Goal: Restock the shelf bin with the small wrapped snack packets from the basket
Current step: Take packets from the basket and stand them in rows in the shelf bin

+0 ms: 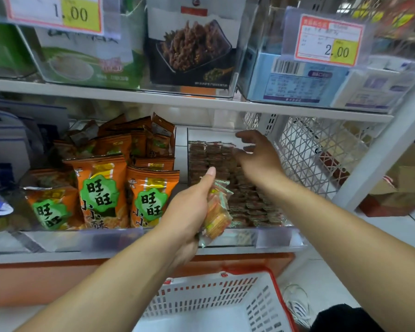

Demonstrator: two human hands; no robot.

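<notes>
Head view: looked down at a shop shelf with both bare arms stretched forward. Left hand clutched a small bunch of wrapped snack packets, orange-and-green wrappers, thumb up along the top of the bunch and fingers curled round its underside, out of sight behind the packets. Held the bunch just in front of the clear shelf bin, over its front lip. Bin already packed with rows of small dark red-brown packets, stacked from the back wall down to the front. Right hand reached deeper, over the rear rows, fingers spread and loosely bent, gripping nothing, fingertips just above or touching the top packets; contact could not be told because of blur. Left of the bin, larger orange bags with green labels, standing upright and leaning in a neighbouring compartment. Above, clear boxes with price tags, one reading 2.00, another 1.00. Below the arms, a white basket with a red rim on the floor, inside mostly hidden by the arms. To the right, a white lattice side panel.
</notes>
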